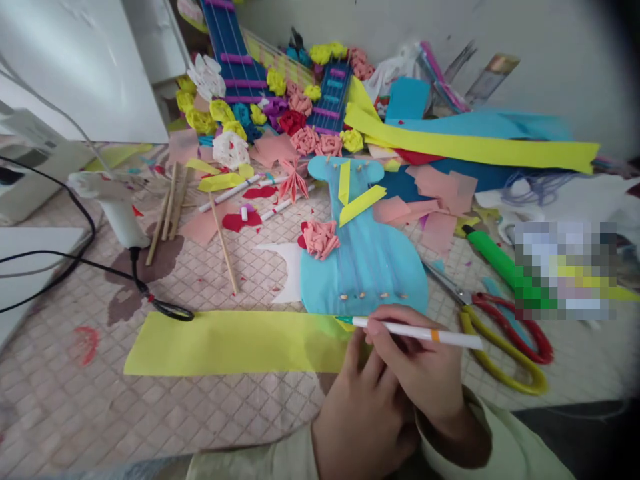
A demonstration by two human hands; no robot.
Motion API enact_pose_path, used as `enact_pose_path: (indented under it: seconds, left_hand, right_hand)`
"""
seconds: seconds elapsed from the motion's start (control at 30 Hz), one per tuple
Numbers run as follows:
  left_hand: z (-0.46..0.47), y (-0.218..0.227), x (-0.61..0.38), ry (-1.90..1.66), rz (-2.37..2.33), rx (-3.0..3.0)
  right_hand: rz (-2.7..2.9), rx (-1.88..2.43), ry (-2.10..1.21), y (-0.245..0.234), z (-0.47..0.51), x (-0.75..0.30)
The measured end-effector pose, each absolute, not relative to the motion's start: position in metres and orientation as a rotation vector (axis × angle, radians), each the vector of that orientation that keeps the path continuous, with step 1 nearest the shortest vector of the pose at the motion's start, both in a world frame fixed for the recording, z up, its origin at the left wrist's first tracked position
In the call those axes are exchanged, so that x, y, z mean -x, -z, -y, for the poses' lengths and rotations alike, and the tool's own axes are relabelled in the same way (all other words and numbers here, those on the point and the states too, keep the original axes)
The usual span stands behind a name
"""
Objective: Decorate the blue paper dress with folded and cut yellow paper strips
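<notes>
My right hand point(420, 363) is closed around a white pen point(420, 331) with an orange band, its tip at the right end of a long yellow paper strip point(230, 341). My left hand point(363, 407) lies under and beside the right hand, with its fingers resting on the right end of the strip. Just behind the pen lies a light blue paper guitar body point(367, 263), with a pink paper flower point(320, 238) and yellow strips stuck on it.
Red and yellow scissors point(505, 333) and a green marker point(490, 257) lie to the right. A glue gun point(117, 207) with a black cable stands at the left, near wooden sticks point(167, 207). Paper flowers point(280, 110), paper guitars and coloured paper scraps crowd the back.
</notes>
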State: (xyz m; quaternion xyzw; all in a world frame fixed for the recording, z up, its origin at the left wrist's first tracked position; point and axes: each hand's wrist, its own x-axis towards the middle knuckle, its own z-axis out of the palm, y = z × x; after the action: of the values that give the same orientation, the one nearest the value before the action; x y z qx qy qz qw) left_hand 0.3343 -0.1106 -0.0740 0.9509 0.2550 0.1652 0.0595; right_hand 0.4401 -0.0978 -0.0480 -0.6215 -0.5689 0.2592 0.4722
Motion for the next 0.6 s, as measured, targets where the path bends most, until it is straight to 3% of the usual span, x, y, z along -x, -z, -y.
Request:
enact_pose_path:
  seconds: [0.6]
  left_hand:
    - [0.1116, 0.076, -0.3362, -0.518, -0.765, -2.88]
  right_hand:
    - [1.454, 1.613, -0.666, 0.0429, 0.0975, -0.4404]
